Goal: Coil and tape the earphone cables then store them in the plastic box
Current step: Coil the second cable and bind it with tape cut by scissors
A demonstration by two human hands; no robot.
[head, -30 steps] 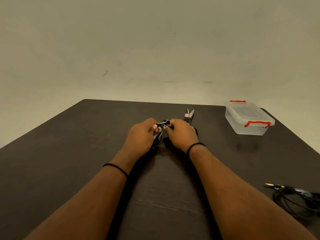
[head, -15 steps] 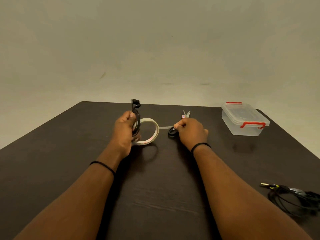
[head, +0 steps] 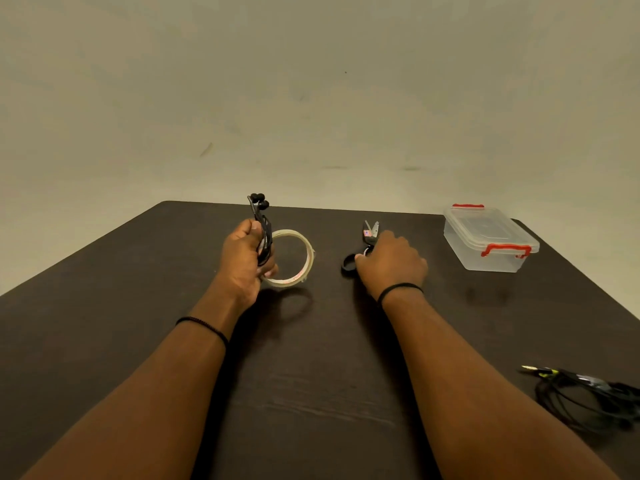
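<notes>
The left hand (head: 242, 261) is curled round the coiled black earphones (head: 262, 233) and the tape roll (head: 298, 258), held upright above the bench (head: 104, 306). The right hand (head: 391, 263), fingers bent, rests on the scissors (head: 363, 249). The lidded plastic box (head: 488, 239) sits beyond and right of it; a second cable (head: 588, 396) lies nearer, beside the right forearm.

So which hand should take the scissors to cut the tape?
Right. The right hand already rests on the scissors, while the left hand grips the coiled earphones and tape roll.
</notes>
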